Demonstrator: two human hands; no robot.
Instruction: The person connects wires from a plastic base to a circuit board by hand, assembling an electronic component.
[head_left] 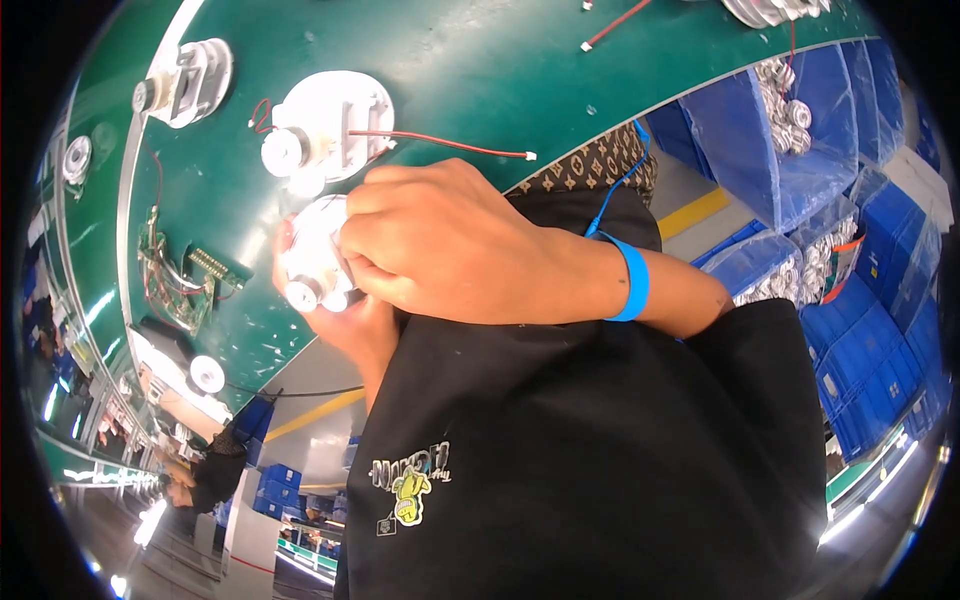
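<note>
My left hand (362, 326) grips a white round plastic housing (318, 240) from below, over the near edge of the green bench (480, 90). A small round part sticks out at the housing's lower end. My right hand (430, 235) lies across it with curled fingers pressed against its right side. Whatever those fingertips pinch is hidden, and glare washes out the housing's detail. Just beyond sits a similar white housing (365, 105), with a red wire (450, 142) stretching right to a white connector. A blue wrist strap (634, 280) with a cord circles my right wrist.
Another white housing (205, 80) stands at the far left. Green circuit boards with wires (205, 275) lie at the bench's left. Blue bins (815, 180) holding metallic-looking parts stand on the right. A loose red wire (615, 25) lies at the far side.
</note>
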